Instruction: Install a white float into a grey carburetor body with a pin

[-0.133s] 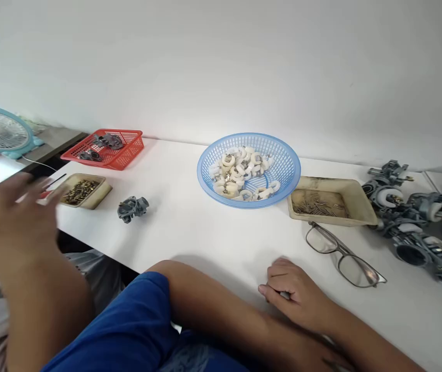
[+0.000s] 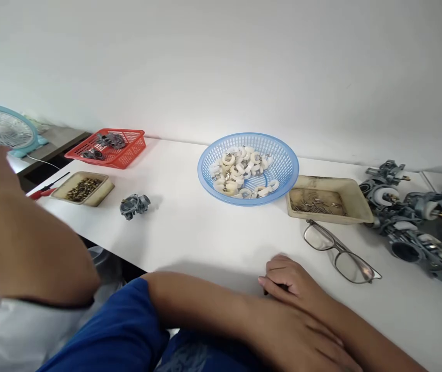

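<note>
Resting on the near desk (image 2: 213,232), the right hand (image 2: 288,281) curled its grip, contents untellable; the left hand (image 2: 306,341) lay flat, empty.

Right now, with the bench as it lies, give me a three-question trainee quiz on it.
1. True or false: the glasses lie folded inside the blue basket.
2. Which holds the white rings? A red basket, B blue basket, C beige tray.
3. What lies alone on the table between the tray of brass parts and the blue basket?
Key: 1 false, they lie open on the table, in front of the pin tray. 2 B. 3 a small grey carburettor body.
</note>
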Motion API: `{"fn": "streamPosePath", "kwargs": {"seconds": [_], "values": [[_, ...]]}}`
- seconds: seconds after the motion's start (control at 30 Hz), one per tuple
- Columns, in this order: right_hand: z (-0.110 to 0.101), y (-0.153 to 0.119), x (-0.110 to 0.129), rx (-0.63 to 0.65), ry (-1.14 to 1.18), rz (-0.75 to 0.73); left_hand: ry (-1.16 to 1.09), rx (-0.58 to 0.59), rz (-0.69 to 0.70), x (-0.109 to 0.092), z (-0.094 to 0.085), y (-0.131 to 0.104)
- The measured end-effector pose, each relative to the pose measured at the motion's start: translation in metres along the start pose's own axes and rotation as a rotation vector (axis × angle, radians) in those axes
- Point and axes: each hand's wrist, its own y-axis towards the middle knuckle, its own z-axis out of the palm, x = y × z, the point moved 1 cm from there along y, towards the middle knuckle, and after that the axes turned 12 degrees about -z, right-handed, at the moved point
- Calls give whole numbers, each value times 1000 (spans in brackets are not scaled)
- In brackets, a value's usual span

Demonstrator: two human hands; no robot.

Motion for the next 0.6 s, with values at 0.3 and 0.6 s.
{"fn": "streamPosePath", "kwargs": {"seconds": [0.3, 0.6], "values": [[3, 0, 7, -12, -23, 23, 161, -562, -282, 60, 8, -13], [2, 1, 4, -18, -39, 38, 205, -738, -964, 151, -41, -54]]}}
